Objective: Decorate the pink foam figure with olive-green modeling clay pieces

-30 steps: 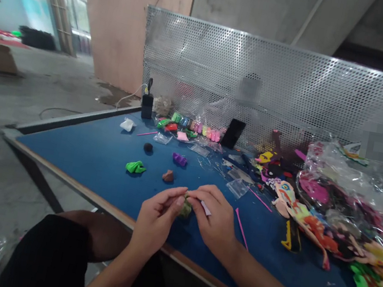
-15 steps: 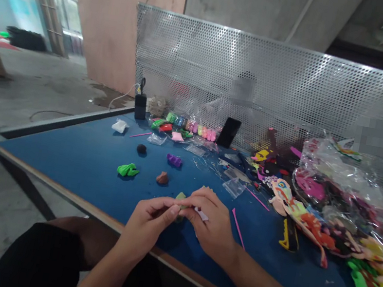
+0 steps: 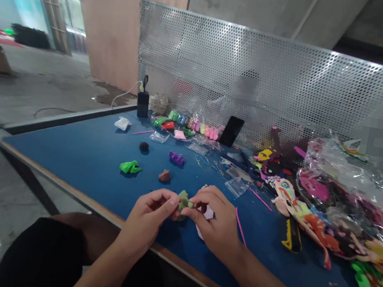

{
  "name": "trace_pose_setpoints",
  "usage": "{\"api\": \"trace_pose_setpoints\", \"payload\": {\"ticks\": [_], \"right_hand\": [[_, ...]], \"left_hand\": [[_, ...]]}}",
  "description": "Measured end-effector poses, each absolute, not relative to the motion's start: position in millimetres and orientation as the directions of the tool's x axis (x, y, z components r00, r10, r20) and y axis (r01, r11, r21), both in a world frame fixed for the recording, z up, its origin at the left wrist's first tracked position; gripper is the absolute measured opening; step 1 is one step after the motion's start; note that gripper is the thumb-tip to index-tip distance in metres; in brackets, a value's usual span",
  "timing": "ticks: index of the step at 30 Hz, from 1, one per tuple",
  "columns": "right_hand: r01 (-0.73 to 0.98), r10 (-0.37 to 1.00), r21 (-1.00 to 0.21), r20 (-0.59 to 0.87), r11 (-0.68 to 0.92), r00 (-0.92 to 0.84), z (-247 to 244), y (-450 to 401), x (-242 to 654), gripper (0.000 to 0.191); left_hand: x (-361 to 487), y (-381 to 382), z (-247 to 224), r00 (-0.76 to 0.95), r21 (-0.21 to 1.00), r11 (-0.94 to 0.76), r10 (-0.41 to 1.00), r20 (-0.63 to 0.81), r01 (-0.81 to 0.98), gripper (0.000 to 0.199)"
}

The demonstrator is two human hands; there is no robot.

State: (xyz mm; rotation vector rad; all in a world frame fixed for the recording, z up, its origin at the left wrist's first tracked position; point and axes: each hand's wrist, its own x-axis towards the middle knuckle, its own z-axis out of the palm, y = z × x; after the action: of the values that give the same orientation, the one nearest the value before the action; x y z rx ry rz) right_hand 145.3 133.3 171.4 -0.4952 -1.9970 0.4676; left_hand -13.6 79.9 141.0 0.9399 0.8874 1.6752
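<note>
Between my two hands is a lumpy piece of olive-green modelling clay [image 3: 184, 200], held just above the near part of the blue table. The thumb and fingers of my left hand [image 3: 148, 212] pinch its left side. My right hand [image 3: 217, 222] grips a small part on its right. A pale, whitish piece [image 3: 206, 215] shows behind and below my right fingers; most of it is hidden. Beyond my hands lie a brown clay lump [image 3: 164, 175], a bright green one [image 3: 130, 167], a purple one [image 3: 176, 158] and a black ball [image 3: 144, 146].
A pink stick [image 3: 241, 226] and a yellow-black utility knife [image 3: 293, 235] lie to the right, beside a heap of coloured clay pieces and plastic bags [image 3: 360, 193]. Farther back are packed clay bars [image 3: 201, 128], a phone [image 3: 231, 131] and a perforated metal screen [image 3: 200, 51].
My hands have drawn slightly apart, so more of the olive-green clay shows between them. More of the pale piece shows under my right hand. The view has shifted slightly.
</note>
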Motion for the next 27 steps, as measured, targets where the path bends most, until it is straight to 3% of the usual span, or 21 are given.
{"api": "trace_pose_setpoints", "payload": {"ticks": [6, 12, 20, 27], "right_hand": [[0.151, 0.481, -0.465, 0.759, 0.872, -0.439, 168.2, 134.3, 144.2, 0.004], [0.181, 0.441, -0.406, 0.763, 0.896, -0.473, 166.2, 136.9, 146.1, 0.013], [0.113, 0.360, -0.357, 0.763, 0.927, -0.537, 165.6, 138.6, 146.6, 0.027], [0.146, 0.421, -0.401, 0.784, 0.904, -0.456, 166.6, 137.5, 146.9, 0.017]], "left_hand": [[-11.0, 80.5, 138.0, -0.220, 0.914, -0.242, 0.960, 0.176, -0.325, 0.021], [-14.2, 78.3, 144.4, -0.104, 0.965, -0.229, 0.971, 0.217, -0.126, 0.030], [-18.8, 80.9, 139.0, -0.059, 0.965, -0.183, 0.983, 0.175, -0.188, 0.028], [-17.0, 81.5, 140.0, -0.057, 0.947, -0.191, 0.982, 0.182, -0.259, 0.026]]}}
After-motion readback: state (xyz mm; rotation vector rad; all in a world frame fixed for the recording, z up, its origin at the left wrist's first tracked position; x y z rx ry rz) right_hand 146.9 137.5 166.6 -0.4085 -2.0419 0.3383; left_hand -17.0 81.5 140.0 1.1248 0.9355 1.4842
